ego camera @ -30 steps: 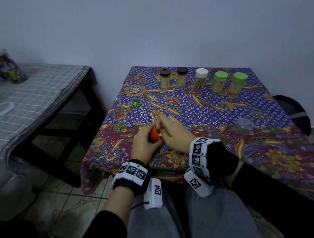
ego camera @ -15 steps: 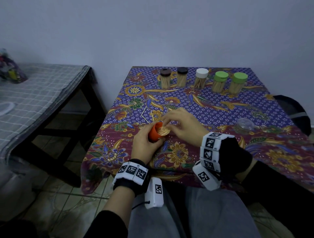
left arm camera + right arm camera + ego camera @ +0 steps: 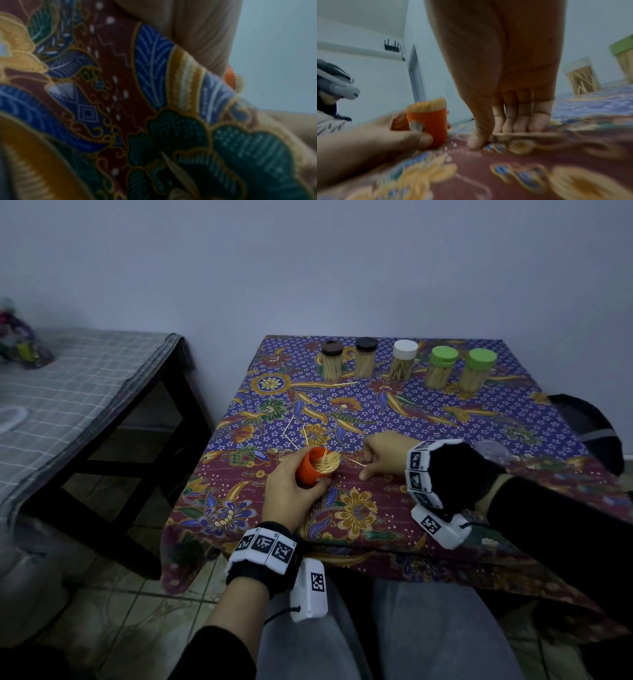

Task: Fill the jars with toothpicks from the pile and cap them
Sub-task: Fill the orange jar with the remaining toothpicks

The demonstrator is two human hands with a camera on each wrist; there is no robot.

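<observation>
Batik-clothed surface (image 3: 383, 412): left hand (image 3: 291, 494) grips the toothpick-packed orange plastic jar (image 3: 310, 469), tilted. Right hand (image 3: 380, 455) has left the jar mouth and now pinches a stray wooden toothpick (image 3: 356, 463) off the cloth. Jar looks nearly full; capping next.

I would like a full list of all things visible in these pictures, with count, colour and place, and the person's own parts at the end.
orange jar: 1, orange, uncapped, full of toothpicks, near edge of the table, in left hand.
capped jars: 5, two dark lids, one white, two green, row at far edge.
loose toothpicks: a few, pale wood, cloth behind the orange jar.
single toothpick: 1, pale, at right hand's fingers.
clear lid-like object: 1, transparent, right side; unclear what it is.
tablecloth: 1, purple and maroon floral.
side table: 1, grey checked cloth, left.
left hand: holds the orange jar.
right hand: pinches the single toothpick.
</observation>
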